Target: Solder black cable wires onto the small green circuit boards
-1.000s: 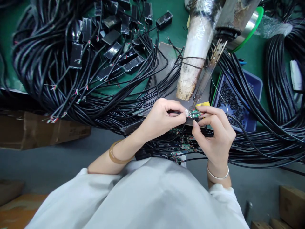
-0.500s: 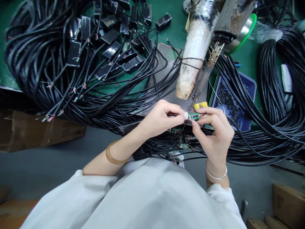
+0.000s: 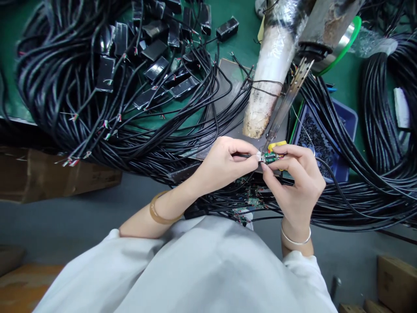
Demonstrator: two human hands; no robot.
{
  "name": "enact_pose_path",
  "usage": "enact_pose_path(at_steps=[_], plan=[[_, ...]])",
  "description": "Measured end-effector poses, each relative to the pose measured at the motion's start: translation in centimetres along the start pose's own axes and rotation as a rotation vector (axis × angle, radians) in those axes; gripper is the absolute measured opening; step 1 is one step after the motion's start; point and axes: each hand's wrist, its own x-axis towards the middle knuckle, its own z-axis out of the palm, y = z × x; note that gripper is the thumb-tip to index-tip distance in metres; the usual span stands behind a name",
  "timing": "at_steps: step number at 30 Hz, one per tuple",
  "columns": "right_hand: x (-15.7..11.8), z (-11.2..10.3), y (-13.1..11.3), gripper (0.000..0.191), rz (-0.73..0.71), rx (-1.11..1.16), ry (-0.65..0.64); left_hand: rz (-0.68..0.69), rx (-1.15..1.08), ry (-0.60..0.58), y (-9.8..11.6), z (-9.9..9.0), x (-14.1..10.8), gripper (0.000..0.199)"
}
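My left hand point(image 3: 224, 163) is closed in a pinch on a black cable point(image 3: 240, 155) whose end points right, with something white at the fingertips. From the other side my right hand point(image 3: 295, 176) pinches a small green circuit board point(image 3: 270, 157) between thumb and fingers. Thin wires run from the board's right end, and its left end meets the white bit at my left fingertips. Just above the board is the tip of a soldering iron point(image 3: 286, 104), clamped at a slant. Whether the tip touches the board I cannot tell. A yellow piece point(image 3: 278, 146) lies behind the board.
A thick bundle of black cables point(image 3: 48, 87) and several black-wrapped boxes point(image 3: 156, 68) cover the left of the green bench. A white wrapped tube point(image 3: 260, 98) hangs beside the iron. Right stand a blue tray point(image 3: 350, 117) of small black pieces and a solder reel point(image 3: 342, 48).
The whole view has shifted slightly, so most bench things sit a little further right. Both hands keep their pinches, and the board has turned only slightly.
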Motion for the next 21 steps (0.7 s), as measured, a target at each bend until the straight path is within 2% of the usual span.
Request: enact_pose_path(at_steps=[13,17,19,21], plan=[[-0.9,-0.1,0.6,0.02,-0.173,-0.112,-0.087,-0.025,-0.015,-0.113,-0.4,-0.5,0.2,0.021],[-1.3,-0.9,1.2,0.021,-0.273,-0.149,-0.104,0.02,0.036,-0.098,-0.4,-0.6,-0.2,0.025],[-1.6,-1.4,1.5,0.023,-0.333,-0.149,-0.116,0.066,0.05,-0.068,-0.4,-0.5,-0.8,0.02],[-1.8,-2.0,1.7,0.024,-0.373,-0.154,-0.117,0.048,0.014,-0.06,-0.2,-0.3,-1.5,0.017]])
